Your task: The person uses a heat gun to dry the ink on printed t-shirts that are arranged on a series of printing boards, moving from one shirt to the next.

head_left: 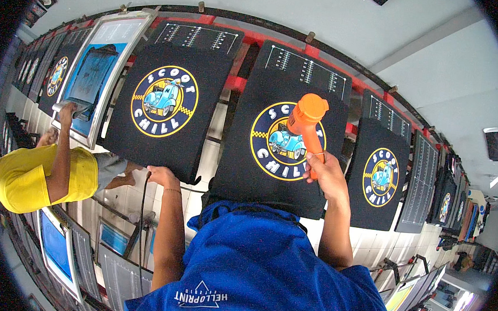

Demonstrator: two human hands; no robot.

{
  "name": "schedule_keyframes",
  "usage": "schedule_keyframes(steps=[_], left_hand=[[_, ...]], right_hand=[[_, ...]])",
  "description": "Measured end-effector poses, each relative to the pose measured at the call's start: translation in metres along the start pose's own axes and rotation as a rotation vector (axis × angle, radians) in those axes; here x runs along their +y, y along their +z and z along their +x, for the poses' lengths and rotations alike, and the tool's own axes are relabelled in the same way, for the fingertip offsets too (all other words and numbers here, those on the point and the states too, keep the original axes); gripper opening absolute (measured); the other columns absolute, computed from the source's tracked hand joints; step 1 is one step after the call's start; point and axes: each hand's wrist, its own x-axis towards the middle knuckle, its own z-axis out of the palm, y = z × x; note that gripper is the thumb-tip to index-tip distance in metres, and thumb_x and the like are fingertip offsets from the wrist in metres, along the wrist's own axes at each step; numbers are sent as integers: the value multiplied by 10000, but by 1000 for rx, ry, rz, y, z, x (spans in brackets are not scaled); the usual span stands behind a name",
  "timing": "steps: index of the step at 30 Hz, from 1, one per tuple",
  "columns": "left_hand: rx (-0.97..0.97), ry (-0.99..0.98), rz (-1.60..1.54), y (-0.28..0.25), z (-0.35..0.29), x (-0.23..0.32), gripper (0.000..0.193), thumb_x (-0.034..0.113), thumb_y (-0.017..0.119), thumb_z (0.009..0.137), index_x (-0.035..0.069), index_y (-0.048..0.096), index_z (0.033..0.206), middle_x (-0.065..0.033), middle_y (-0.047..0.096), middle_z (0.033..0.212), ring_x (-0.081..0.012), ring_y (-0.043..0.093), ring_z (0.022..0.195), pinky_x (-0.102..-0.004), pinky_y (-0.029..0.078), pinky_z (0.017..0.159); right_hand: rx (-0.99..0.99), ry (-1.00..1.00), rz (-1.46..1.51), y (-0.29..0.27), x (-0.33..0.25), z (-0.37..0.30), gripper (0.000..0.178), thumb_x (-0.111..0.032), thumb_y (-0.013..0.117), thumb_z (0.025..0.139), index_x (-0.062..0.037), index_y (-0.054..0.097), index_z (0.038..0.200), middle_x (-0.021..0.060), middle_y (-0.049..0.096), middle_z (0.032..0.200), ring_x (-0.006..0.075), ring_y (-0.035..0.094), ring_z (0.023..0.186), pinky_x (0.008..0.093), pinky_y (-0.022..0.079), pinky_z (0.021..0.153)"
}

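Note:
An orange hair dryer (308, 116) is gripped by its handle in my right hand (329, 174). It is held over the round car print on the middle black T-shirt (234, 171) and hides part of that print. My left hand (163, 177), beside the lower edge of the black T-shirt (122, 130) to the left, has its fingers closed on a black cord (142, 229). The cord hangs down past my left forearm, and a stretch of it runs to the right toward my waist. Another printed black T-shirt (365, 214) lies to the right.
At the left, a person in a yellow shirt (25, 170) rests a hand on a squeegee (82, 111) over a framed printing screen (102, 92). A red rail (256, 36) runs behind the row of boards. More screens (55, 246) and boards stand behind me.

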Motion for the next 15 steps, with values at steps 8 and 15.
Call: schedule_keyframes(steps=[8,15], left_hand=[[166,-78,256,8,-23,16,820,413,361,978,-264,32,1306,-456,421,1225,-481,537,1112,-459,484,930],[233,-27,335,10,-20,15,819,420,351,974,-281,86,1303,-457,450,1194,-504,538,1096,-464,475,939]], right_hand=[[-111,-62,88,9,8,4,309,-329,601,920,-22,567,929,8,567,695,100,581,584,228,459,505],[-181,61,-2,3,3,-26,313,-309,610,908,-14,553,995,9,563,725,104,589,594,235,469,503]])
